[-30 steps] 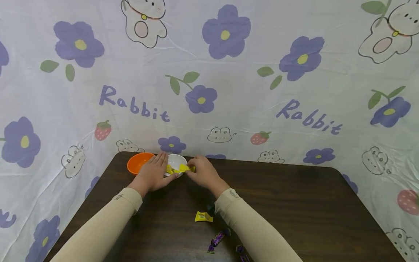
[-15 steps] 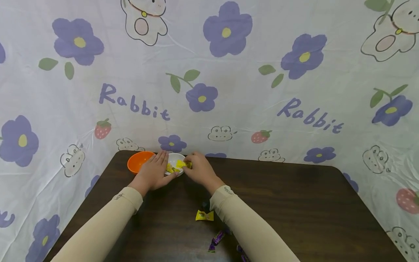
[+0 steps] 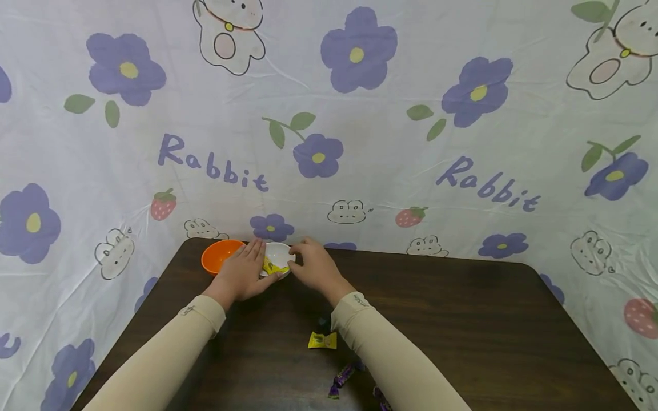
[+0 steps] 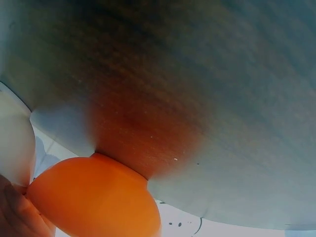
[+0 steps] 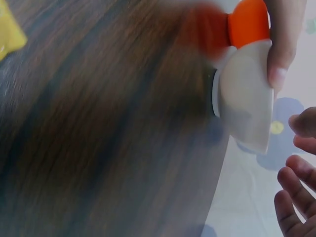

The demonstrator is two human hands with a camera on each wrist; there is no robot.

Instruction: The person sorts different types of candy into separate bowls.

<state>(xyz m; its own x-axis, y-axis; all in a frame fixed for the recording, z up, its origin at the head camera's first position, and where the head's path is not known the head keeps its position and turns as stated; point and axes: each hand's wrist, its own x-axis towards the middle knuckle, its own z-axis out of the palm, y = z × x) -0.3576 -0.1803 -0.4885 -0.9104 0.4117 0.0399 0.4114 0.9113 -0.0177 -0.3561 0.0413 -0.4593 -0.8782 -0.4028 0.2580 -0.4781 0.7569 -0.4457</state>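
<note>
My left hand lies with straight fingers between the orange bowl and the white bowl. In the right wrist view its thumb rests at the rim of the white bowl. My right hand is at the right rim of the white bowl; its fingers are parted and hold nothing. Yellow-wrapped candies lie inside the white bowl, partly hidden by my left hand. The left wrist view shows the orange bowl close up.
Nearer me on the dark wooden table lie a yellow-wrapped candy, a small dark object and purple-wrapped candies, partly behind my right sleeve. A printed cloth hangs behind the table's far edge.
My right hand has moved slightly left to the white bowl and let go of the yellow candy it held, which is now in the bowl. My left hand has stayed put.
</note>
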